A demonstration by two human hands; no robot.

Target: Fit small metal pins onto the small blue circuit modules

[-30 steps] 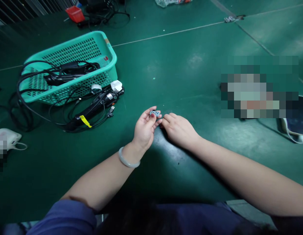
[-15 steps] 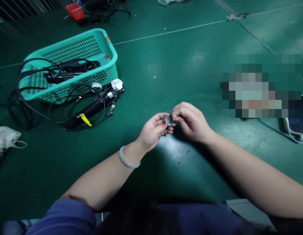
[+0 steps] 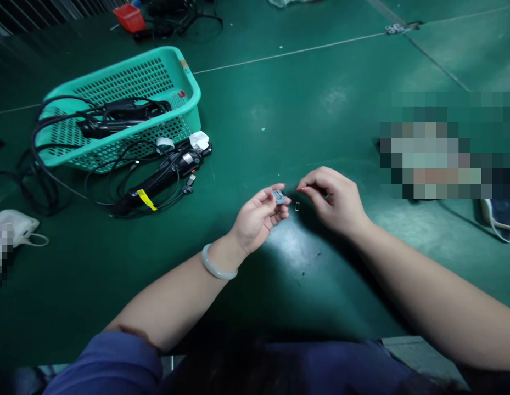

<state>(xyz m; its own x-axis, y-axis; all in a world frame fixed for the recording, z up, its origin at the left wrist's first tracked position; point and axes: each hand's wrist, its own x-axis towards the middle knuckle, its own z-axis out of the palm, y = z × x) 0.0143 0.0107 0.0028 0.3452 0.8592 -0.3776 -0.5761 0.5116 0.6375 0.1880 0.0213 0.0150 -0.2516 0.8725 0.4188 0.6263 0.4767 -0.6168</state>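
Between the thumb and fingers of my left hand (image 3: 255,216) is a small grey-blue square piece (image 3: 278,197) with dark detail on its face; I cannot make out its kind. My right hand (image 3: 332,198) is a short way to the right, thumb and index finger pinched together. Whatever those fingertips hold, if anything, is too small to tell. Just below them shows a tiny shiny rectangular frame (image 3: 297,207), apart from both hands; whether it lies on the table or is in the air is unclear.
A turquoise basket (image 3: 191,112) holding black corded devices stands at the left. Beside it lies a black device (image 3: 156,184) with cables and a yellow tag. A white object (image 3: 22,225) is at far left, a red bin (image 3: 130,18) at the back, and a blurred-out patch at right.
My right hand has drawn away from the square piece, slightly up and right. The tiny shiny frame now shows in the gap. My left hand still holds its piece.
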